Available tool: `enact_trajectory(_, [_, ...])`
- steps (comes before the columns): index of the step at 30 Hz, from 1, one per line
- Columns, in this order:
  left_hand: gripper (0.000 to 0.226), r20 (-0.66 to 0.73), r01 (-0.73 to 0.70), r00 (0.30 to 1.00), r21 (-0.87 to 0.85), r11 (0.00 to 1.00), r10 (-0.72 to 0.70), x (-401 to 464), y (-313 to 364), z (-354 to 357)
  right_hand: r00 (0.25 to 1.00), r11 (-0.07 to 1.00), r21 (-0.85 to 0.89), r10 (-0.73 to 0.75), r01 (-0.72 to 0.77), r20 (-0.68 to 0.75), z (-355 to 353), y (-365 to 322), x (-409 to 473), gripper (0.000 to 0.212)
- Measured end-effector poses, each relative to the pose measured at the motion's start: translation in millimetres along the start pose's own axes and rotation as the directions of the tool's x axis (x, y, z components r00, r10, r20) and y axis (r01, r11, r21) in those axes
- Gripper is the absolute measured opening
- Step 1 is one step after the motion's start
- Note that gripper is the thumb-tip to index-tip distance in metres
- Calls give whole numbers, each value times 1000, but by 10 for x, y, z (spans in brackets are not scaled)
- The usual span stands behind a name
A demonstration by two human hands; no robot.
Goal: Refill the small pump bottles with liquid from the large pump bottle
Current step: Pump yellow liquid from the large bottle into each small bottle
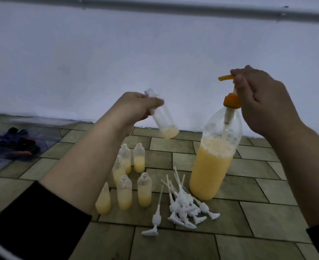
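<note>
Head view: the left hand (136, 106) curls its fingers round a tilted clear small bottle (162, 117), held in the air with a little yellow liquid at its base. The right hand (263, 98) pinches the orange pump (228, 91) atop the big bottle (213, 158), which stands on the tiled floor (173, 241), over half full of foamy yellow liquid.

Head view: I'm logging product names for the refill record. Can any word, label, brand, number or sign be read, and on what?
None can be read.
Large pump bottle: clear plastic, no label showing.
Small bottle in the left hand: bare, blurred.
Standing small bottles: no print visible.
White pump heads: plain.
Dark items in the clear tray: too dim and blurred to tell.
</note>
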State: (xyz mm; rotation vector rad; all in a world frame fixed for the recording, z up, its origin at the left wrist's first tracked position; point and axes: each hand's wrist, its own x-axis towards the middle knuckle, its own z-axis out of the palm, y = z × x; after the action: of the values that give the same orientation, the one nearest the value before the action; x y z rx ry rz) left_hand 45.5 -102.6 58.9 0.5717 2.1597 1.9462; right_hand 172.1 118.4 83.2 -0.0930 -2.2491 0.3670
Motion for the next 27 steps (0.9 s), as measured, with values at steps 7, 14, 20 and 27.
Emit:
enact_trajectory(7, [29, 178, -23, 981, -316, 948, 83, 25, 84, 460, 997, 997, -65, -54, 51, -51, 143, 120, -7, 48])
enact_trajectory(14, [41, 328, -209, 937, 239, 948, 124, 52, 96, 663, 994, 997, -67, -43, 36, -100, 223, 105, -10, 46])
enact_trajectory(20, [51, 204, -392, 918, 353, 849, 339, 110, 203, 728, 995, 998, -68, -19, 12, -96, 226, 92, -26, 48])
enact_trajectory(27, [52, 157, -526, 845, 411, 744, 511, 73, 234, 775, 997, 997, -73, -7, 1, -80, 248, 106, -38, 49])
